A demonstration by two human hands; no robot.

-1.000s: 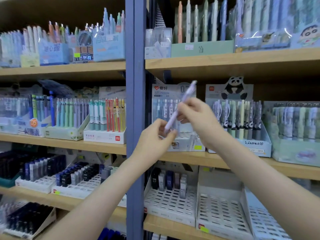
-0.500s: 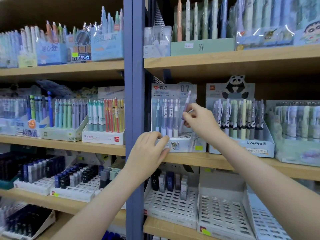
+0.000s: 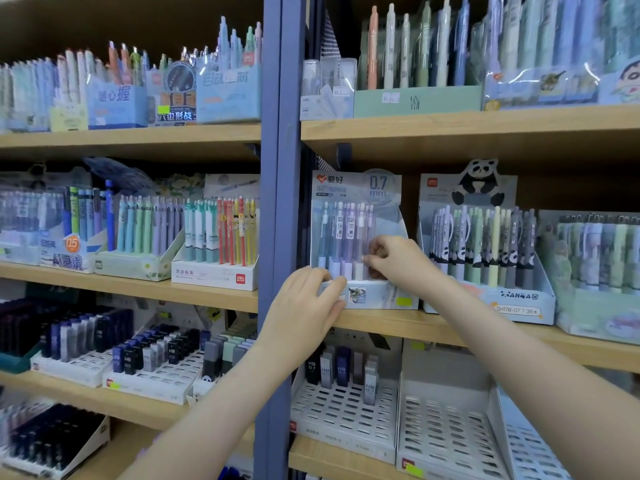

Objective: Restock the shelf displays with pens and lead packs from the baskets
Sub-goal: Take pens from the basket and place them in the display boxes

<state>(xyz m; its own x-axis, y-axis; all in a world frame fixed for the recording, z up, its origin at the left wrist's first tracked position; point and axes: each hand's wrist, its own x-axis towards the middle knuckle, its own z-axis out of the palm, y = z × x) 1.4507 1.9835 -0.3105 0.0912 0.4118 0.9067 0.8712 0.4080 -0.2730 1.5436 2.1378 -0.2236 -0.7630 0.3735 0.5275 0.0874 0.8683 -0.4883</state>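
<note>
One pen (image 3: 369, 226), tilted before, now stands upright in the pen box (image 3: 381, 301); the right hand (image 3: 398, 261) pinches it with curled fingers (image 3: 373, 259), while the left hand (image 3: 304, 303) lays straight fingers (image 3: 332, 288) on the box front just below.

A stationery shop: wooden shelves (image 3: 450, 133) crowded with branded pen display boxes (image 3: 214, 275) and lead packs (image 3: 341, 370).

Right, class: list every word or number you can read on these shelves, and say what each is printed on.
"0.7 mm", "爱好": pale blue cardboard pen display box.
"SH176-07 / 36": blue panda-topped cardboard pen box.
"0.5": round orange sticker.
"HB 0.7": black plastic lead pack.
"六边形战": dark-fronted card pen box, top shelf.
Yellow price tags and smaller print: too blurred to read.
</note>
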